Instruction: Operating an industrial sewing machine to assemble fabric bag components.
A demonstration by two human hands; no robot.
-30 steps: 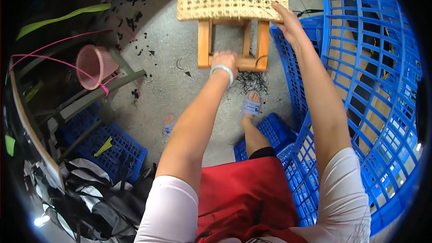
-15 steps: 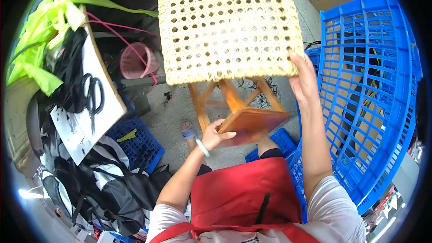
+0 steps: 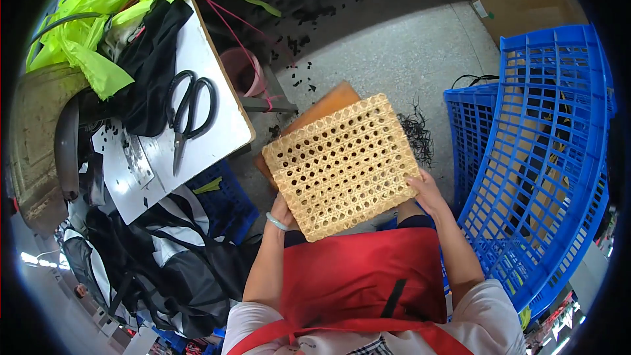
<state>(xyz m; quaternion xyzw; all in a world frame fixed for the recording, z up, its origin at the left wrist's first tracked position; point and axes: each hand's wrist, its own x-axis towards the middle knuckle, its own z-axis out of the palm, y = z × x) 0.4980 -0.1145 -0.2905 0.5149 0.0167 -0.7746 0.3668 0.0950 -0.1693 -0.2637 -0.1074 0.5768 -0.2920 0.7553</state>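
Observation:
A square woven cane mat (image 3: pixel 345 167), pale and full of holes, lies tilted in front of me above my red apron. My right hand (image 3: pixel 430 194) pinches its right edge, thumb on top. At the lower left edge is my left hand (image 3: pixel 280 212), with a pale bangle at the wrist; its fingers are hidden under the mat, so what they grip does not show. Beneath the mat, the corner of a brown wooden stool seat (image 3: pixel 328 104) sticks out toward the far side. The stool's legs are covered from view.
To the left, black-handled scissors (image 3: pixel 189 108) lie on a white worktop (image 3: pixel 213 121) beside black cloth and neon-yellow fabric (image 3: pixel 98 69). Black-and-white bags (image 3: pixel 171 263) are heaped below. Blue plastic crates (image 3: pixel 526 158) stand right, a cardboard box (image 3: pixel 529 0) behind. A pink basket (image 3: pixel 240 72) sits under the worktop.
The cane mat has come down and nearer, turned slightly, and now covers most of the stool. The wooden seat, earlier tilted below the mat, now shows behind its far edge.

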